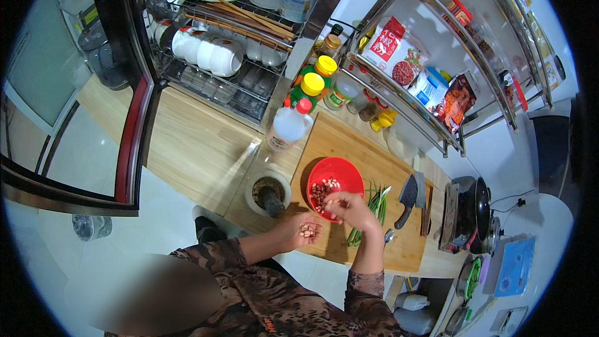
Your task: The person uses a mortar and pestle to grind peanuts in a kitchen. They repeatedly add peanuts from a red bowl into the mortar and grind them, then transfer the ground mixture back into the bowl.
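A red bowl (344, 173) with peanuts in it stands on a bamboo cutting board (323, 140). My right hand (348, 210) is over the bowl's near edge, fingers bent together at the peanuts; whether it pinches one is hidden. Palm up, my left hand (302, 232) holds several peanuts (307, 231) just before the board's near left edge. A stone mortar (255, 203) with dark ground matter and a pestle (271, 202) in it is left of the board. Green onions (378, 206) lie right of the bowl, beside a metal spoon (389, 235).
A cleaver (420, 189) and a dark knife (408, 194) lie on the board's right part. A white jug (288, 126) and several seasoning bottles stand behind. A metal rack (407, 93) overhangs the back right. A dish rack (224, 84) is at back left, a black pan (482, 210) far right.
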`<state>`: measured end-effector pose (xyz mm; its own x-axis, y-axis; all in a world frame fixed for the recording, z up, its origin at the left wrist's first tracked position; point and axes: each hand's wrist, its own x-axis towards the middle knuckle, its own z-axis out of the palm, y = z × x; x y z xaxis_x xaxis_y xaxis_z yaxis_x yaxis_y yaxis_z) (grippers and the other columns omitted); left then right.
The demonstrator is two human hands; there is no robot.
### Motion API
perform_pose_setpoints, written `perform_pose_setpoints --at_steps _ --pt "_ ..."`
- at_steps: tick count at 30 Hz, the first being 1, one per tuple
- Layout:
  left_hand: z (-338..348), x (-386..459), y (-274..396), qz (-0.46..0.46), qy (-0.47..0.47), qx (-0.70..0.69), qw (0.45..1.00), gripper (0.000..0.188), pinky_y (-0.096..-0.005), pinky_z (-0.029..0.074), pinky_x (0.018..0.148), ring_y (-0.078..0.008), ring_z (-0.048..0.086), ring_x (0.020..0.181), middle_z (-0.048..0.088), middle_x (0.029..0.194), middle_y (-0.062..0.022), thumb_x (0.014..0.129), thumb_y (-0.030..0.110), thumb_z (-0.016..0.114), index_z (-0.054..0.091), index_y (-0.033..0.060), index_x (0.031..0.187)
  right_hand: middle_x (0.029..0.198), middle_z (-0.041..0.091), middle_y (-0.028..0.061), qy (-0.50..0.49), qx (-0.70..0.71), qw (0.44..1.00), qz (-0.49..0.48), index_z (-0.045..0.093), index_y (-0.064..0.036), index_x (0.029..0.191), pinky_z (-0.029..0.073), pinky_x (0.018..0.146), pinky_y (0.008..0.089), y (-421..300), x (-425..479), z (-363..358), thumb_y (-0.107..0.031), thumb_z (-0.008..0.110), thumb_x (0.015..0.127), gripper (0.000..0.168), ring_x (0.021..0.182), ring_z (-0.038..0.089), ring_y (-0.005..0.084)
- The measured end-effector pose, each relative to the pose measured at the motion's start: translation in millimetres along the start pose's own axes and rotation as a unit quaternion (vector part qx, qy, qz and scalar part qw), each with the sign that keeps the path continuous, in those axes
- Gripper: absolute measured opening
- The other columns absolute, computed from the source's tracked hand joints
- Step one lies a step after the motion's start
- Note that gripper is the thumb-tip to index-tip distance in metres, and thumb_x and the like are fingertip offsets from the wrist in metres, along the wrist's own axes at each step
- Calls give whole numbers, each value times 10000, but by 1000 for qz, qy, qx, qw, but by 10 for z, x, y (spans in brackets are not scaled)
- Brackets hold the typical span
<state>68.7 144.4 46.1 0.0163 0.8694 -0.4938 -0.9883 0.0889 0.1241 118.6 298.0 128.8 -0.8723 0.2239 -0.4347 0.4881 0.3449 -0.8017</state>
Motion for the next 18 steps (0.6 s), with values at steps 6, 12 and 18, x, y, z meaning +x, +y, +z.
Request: perform_pose_setpoints --at_steps 6,12,18 --pt "-62 15 -122 41 -129 -110 985 265 -321 426 648 -140 493 663 518 764 -30 878 283 345 499 69 902 814 575 114 -83 -176 958 -211 573 -20 912 440 647 273 -218 -235 350 -84 583 758 167 719 559 178" --pt "-31 -367 -35 27 5 -19 999 260 -240 383 517 -119 462 569 480 680 -14 888 309 346 474 83 877 857 568 115 -23 -90 986 -137 575 -19 902 433 695 309 -368 -292 404 -84 587 736 178 790 536 235" --pt "-318 -924 221 30 -19 11 999 272 -187 229 382 -70 303 470 323 575 33 890 359 349 416 106 813 923 553 125 197 -173 915 -308 565 -53 949 413 751 348 -144 78 1035 -125 595 721 241 866 510 294"
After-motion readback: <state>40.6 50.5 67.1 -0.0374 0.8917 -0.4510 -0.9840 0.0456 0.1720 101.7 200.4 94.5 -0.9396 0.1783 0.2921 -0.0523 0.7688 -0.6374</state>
